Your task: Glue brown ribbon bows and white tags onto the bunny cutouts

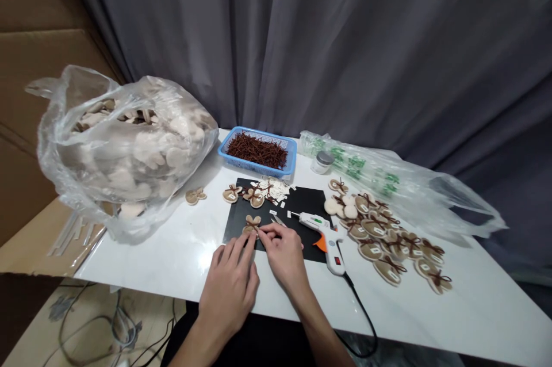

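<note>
On the black mat [305, 243] lies a tan felt bunny-head piece [253, 221] with a brown bow. My left hand [230, 278] is stretched out flat, its fingertips at the bunny's lower edge. My right hand [282, 249] has thumb and fingers pinched together at the bunny's right side; what lies between them is too small to make out. A pointed silver tool [278, 221] sticks out beyond the right knuckles, mostly hidden. Right of this hand lies a white glue gun [323, 229] with an orange trigger. Small white labels [276, 188] are heaped at the mat's far edge.
A blue basket [291, 157] holds brown bows. Finished-looking bunnies [379, 229] are piled at right, before a clear plastic bag [414, 194] and a grey-lidded jar [322, 162]. A full plastic bag [129, 160] stands left. The glue gun's cord [362, 304] hangs over the front edge.
</note>
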Available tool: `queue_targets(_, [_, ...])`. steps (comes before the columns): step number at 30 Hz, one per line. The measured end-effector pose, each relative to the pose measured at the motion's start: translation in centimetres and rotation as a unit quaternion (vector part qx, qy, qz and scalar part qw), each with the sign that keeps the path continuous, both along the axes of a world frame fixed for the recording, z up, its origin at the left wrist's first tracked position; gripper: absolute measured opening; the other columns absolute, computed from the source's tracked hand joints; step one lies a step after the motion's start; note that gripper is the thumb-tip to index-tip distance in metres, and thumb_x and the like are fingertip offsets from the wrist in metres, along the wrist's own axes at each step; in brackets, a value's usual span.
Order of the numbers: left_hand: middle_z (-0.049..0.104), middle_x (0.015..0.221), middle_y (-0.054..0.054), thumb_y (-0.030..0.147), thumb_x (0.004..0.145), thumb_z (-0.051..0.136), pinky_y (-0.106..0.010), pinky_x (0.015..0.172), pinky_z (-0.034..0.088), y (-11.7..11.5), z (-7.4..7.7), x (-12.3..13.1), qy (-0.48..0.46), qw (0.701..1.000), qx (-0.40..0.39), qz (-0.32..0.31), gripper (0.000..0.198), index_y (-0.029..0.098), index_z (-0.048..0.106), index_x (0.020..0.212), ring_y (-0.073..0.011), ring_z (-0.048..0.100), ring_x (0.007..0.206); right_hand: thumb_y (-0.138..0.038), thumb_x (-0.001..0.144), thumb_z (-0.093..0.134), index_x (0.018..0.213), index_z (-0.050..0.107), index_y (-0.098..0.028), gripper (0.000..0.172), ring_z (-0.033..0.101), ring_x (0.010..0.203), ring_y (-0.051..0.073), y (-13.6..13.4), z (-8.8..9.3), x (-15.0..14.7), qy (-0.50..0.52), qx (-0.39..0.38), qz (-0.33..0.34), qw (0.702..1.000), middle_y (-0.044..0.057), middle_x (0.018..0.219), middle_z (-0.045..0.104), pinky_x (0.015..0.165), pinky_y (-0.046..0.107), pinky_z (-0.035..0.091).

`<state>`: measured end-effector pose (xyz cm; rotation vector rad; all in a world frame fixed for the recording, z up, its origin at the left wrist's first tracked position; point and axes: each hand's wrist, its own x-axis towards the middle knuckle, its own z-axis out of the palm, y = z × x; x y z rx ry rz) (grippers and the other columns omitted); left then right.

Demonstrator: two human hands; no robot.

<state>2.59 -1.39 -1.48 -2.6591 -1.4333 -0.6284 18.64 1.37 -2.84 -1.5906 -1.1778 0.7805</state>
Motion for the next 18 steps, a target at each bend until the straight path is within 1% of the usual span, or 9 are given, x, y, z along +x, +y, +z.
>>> queue_targets(7, [0.068, 0.153, -0.012, 0.015, 0.103, 0.048, -0.047, 0.110, 0.047, -0.02, 0.20, 0.01, 0.000, 1.000, -0.013, -0.003, 0.053, 0.018, 0.060, 0.155, -0.0296, 0.064, 0.132, -0.041, 0.090, 0.072, 0.082, 0.082, -0.021, 0.024, 0.069, 0.059, 0.021, 0.00, 0.28, 0.08, -0.007, -0.004, -0.002, 1.000, 0.003, 0.064, 0.076, 0.059, 0.029, 0.048])
queue_targets(11, [0.068, 0.153, -0.011, 0.015, 0.103, 0.048, -0.046, 0.109, 0.048, -0.05, 0.30, 0.06, 0.000, 1.000, -0.015, -0.001, 0.055, 0.021, 0.059, 0.157, -0.0293, 0.064, 0.132, -0.038, 0.089, 0.072, 0.081, 0.082, -0.021, 0.021, 0.067, 0.056, 0.020, -0.02, 0.34, 0.06, -0.007, 0.000, -0.006, 1.000, 0.003, 0.063, 0.075, 0.060, 0.029, 0.049])
queue_targets(18, [0.069, 0.152, -0.011, 0.016, 0.104, 0.048, -0.047, 0.109, 0.047, 0.00, 0.23, 0.09, 0.005, 1.000, -0.007, 0.001, 0.055, 0.020, 0.059, 0.157, -0.0299, 0.064, 0.130, -0.043, 0.090, 0.073, 0.081, 0.081, -0.022, 0.025, 0.068, 0.056, 0.020, -0.05, 0.36, -0.04, 0.001, 0.003, -0.006, 1.000, 0.003, 0.063, 0.076, 0.056, 0.028, 0.047])
